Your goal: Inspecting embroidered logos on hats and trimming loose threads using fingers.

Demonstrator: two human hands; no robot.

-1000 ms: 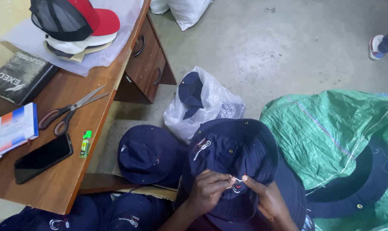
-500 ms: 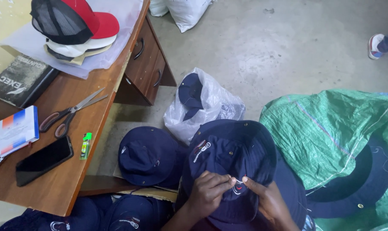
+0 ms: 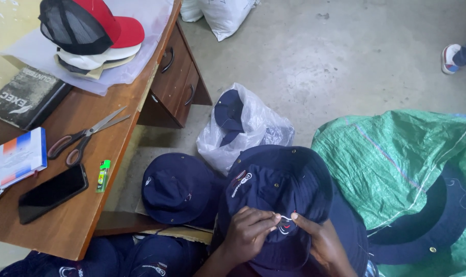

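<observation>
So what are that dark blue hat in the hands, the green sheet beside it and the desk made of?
The navy hat looks like matte woven cloth, probably cotton: soft folds, stitched seams, small metal eyelets. The green sheet seems woven plastic tarpaulin, with a fine grid and crinkled sheen. The desk appears varnished brown wood, showing grain and a slight gloss.

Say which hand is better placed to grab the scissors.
Probably left. The left hand pinches the hat on the desk side, nearer the scissors; the right hand lies farther away.
</observation>
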